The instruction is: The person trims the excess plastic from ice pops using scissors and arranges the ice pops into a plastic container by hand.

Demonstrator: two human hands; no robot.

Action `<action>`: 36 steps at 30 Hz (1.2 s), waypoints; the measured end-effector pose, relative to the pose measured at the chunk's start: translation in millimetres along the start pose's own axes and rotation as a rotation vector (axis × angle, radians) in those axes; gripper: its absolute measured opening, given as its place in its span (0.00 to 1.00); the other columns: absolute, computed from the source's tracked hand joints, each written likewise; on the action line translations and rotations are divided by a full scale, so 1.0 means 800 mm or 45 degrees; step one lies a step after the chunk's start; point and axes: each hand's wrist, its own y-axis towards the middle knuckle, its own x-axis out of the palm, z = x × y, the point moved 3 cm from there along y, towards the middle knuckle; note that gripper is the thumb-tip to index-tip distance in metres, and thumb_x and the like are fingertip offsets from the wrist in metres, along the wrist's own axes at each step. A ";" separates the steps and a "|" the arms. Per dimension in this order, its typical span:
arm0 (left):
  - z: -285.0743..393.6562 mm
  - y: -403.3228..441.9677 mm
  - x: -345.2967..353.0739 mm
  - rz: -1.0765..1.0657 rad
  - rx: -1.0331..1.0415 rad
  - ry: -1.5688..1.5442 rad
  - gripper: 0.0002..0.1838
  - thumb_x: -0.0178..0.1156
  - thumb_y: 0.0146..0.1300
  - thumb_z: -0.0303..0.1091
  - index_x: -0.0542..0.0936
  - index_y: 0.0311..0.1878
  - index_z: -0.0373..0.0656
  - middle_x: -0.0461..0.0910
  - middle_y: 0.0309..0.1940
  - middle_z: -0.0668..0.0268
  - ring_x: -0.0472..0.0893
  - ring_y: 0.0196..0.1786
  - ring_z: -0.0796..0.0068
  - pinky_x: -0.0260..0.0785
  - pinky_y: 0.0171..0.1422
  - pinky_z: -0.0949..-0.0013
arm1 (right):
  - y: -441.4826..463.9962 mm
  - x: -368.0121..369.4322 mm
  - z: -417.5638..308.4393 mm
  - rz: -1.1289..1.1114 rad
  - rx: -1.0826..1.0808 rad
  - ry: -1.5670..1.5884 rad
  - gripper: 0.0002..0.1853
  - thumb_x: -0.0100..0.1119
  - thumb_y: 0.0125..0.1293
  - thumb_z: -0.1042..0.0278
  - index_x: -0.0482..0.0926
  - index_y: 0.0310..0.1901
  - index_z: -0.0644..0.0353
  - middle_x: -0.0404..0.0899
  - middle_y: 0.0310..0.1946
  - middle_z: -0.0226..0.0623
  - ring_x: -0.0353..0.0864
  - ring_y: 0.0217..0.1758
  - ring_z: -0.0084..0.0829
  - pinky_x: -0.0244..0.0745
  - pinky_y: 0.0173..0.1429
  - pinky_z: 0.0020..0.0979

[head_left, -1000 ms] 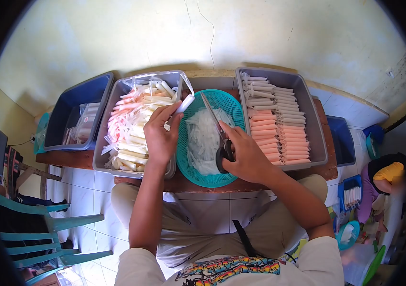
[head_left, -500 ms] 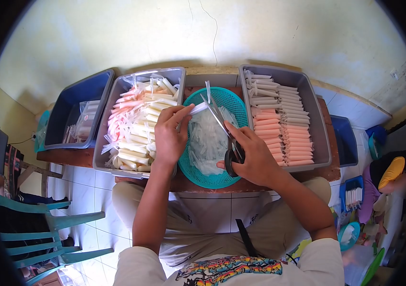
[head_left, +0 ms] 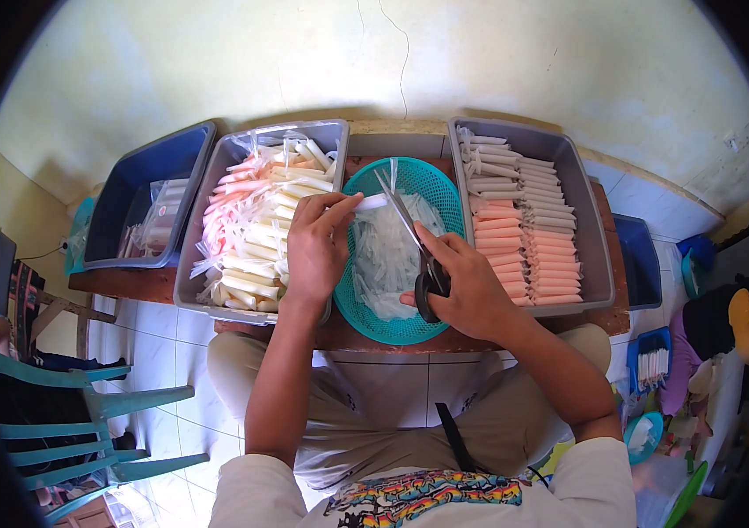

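Note:
My left hand (head_left: 314,246) pinches a short white plastic-wrapped tube (head_left: 372,202) that points right. My right hand (head_left: 464,286) grips black-handled scissors (head_left: 409,224), their blades reaching up and left past the tube's end. A thin clear plastic strip (head_left: 394,172) stands just beyond the blades; whether it is attached to the tube I cannot tell. Beneath both hands is a turquoise mesh basket (head_left: 363,324), holding a heap of clear plastic scraps (head_left: 392,264).
Left, a grey tub (head_left: 344,141) holds cream and pink tubes with loose plastic ends. Right, another grey tub (head_left: 599,246) has stacked white and pink tubes. Dark blue tubs (head_left: 110,220) flank them. A green chair (head_left: 141,405) stands lower left; a person (head_left: 700,334) is at far right.
The scissor blades have come closer together at the tube's end. The plastic strip now appears beyond them, and the view has shifted slightly.

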 end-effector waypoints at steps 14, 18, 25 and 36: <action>0.000 -0.001 0.002 -0.022 0.018 0.034 0.17 0.69 0.62 0.16 0.91 0.53 0.43 0.87 0.45 0.60 0.85 0.50 0.55 0.79 0.56 0.55 | -0.003 0.007 0.008 -0.078 0.073 0.116 0.54 0.84 0.61 0.52 0.64 0.82 0.66 0.74 0.46 0.42 0.77 0.44 0.33 0.77 0.51 0.34; -0.002 -0.003 0.001 -0.045 0.022 0.070 0.18 0.69 0.62 0.17 0.91 0.54 0.44 0.87 0.46 0.59 0.86 0.50 0.55 0.79 0.57 0.56 | -0.004 0.010 0.010 -0.114 0.099 0.128 0.53 0.82 0.63 0.52 0.63 0.83 0.65 0.74 0.47 0.41 0.77 0.44 0.32 0.77 0.51 0.34; -0.004 -0.005 -0.001 -0.055 0.018 0.087 0.18 0.69 0.62 0.16 0.91 0.54 0.44 0.88 0.46 0.60 0.86 0.51 0.55 0.80 0.57 0.56 | -0.004 0.015 0.013 -0.142 0.104 0.139 0.52 0.80 0.66 0.52 0.61 0.83 0.66 0.73 0.47 0.41 0.76 0.43 0.32 0.76 0.50 0.33; -0.003 -0.005 -0.006 -0.036 -0.031 0.066 0.14 0.67 0.64 0.18 0.90 0.52 0.41 0.87 0.45 0.59 0.85 0.51 0.54 0.79 0.57 0.54 | -0.001 0.019 0.018 -0.172 0.228 0.085 0.53 0.75 0.70 0.45 0.59 0.84 0.69 0.72 0.48 0.46 0.77 0.51 0.39 0.74 0.58 0.38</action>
